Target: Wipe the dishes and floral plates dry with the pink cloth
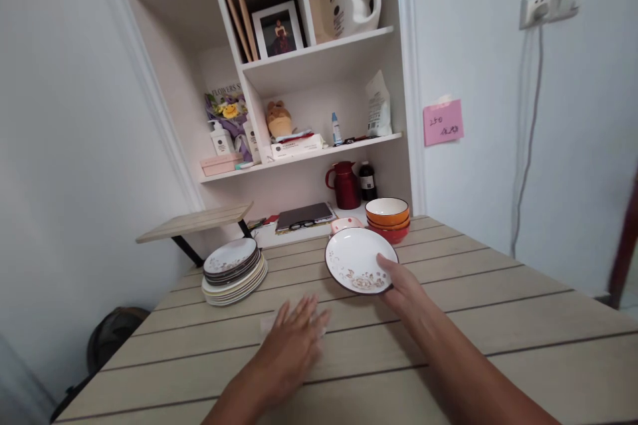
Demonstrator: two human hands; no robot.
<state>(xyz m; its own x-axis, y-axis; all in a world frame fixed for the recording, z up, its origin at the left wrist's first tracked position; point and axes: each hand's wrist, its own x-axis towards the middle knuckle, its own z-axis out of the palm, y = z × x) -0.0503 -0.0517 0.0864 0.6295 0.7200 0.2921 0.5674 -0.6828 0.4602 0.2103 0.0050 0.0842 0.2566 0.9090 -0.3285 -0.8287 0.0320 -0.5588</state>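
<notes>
My right hand [399,282] grips a white plate [356,255] with a dark rim and a brown flower print, thumb on top at its right edge. The plate is held tilted above the table. Lower and to the left, my left hand [294,345] is spread over the tabletop, slightly blurred. Under its fingers lies a pale, whitish thing [268,327], perhaps a tissue or cloth, mostly covered by the hand. At the left of the table stands a stack of plates [234,272], dark-rimmed ones on top of cream ones.
Orange and red bowls [387,212] are stacked at the table's back edge, beside a pink dotted dish [343,224]. A small raised wooden shelf [199,220] stands behind the plate stack. Further back are a red jug [346,186], a dark bottle [367,182] and a laptop [304,216].
</notes>
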